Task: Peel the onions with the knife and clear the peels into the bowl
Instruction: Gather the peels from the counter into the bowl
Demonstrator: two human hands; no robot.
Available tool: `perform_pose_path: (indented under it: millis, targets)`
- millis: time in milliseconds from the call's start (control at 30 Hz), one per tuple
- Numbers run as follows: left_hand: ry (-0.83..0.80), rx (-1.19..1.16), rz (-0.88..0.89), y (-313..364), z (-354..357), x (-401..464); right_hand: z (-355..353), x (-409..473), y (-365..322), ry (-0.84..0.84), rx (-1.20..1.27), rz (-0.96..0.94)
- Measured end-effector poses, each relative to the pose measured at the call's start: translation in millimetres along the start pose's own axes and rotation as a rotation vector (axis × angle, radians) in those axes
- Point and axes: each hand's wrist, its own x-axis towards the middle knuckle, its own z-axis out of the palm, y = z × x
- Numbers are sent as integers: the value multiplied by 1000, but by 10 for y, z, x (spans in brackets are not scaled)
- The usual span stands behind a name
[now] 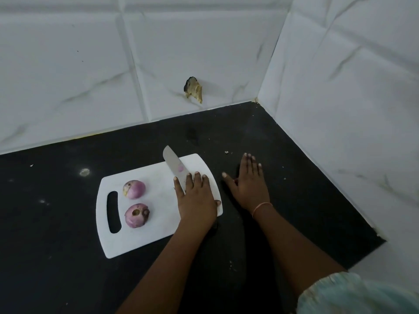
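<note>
**Hands flat, onions bare**

Left hand [196, 196] lies with fingers straight over the knife [174, 166]; right hand [248, 183] spreads flat on the black counter [56, 211]. Two peeled onions [134, 189] sit on the white cutting board [147, 234] (slick, round; cup them whole). No bowl in sight.

The handle of the knife [173, 165] was hidden under the left hand [196, 196], so no grip on it could be judged. Part of the cutting board [145, 232] was covered by that hand. The sleeve [353, 293] was blurred and cut off by the lower edge. Specks on the desk [68, 257] were too small to be identified.
</note>
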Motion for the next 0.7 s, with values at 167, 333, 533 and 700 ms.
perform_pose_path:
  millis: [167, 333, 533, 700]
  targets:
    - [-5, -67, 23, 131, -72, 249, -144, 123, 53, 137, 737, 135]
    - [-87, 114, 41, 153, -127, 423, -79, 413, 162, -67, 389, 78]
    - [-110, 78, 36, 142, -93, 423, -137, 382, 219, -228, 369, -308]
    - [-117, 55, 37, 137, -99, 431, -273, -4, 185, -121, 798, -101]
